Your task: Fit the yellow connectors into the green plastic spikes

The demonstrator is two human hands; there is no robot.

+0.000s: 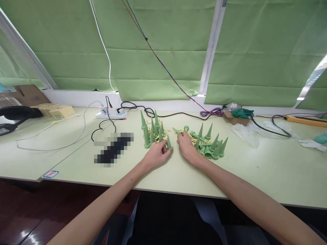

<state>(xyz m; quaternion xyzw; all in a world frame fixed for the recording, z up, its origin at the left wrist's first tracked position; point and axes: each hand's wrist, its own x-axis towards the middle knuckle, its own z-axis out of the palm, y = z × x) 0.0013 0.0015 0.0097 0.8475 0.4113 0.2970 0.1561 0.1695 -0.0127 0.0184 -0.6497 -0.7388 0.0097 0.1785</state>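
My left hand [158,153] is closed around the lower part of a green plastic watering spike [169,142], which stands point up on the table. Just behind it is a group of upright green spikes [152,127], with small yellow pieces scattered among them. My right hand [187,146] reaches into the other heap, its fingers bent down by a lying spike [176,130]. Whether those fingertips grip anything is hidden. More green spikes [216,148] stand and lie to the right of this hand, some with their hollow ends facing me. Small yellow pieces [193,139] lie between them.
A power strip [111,113] with plugged cables sits at the back left. A pixelated dark object [113,149] lies left of the spikes. At the back right are a small cardboard box [236,118] and clear plastic bags [246,134]. A black cable [176,113] runs along the back.
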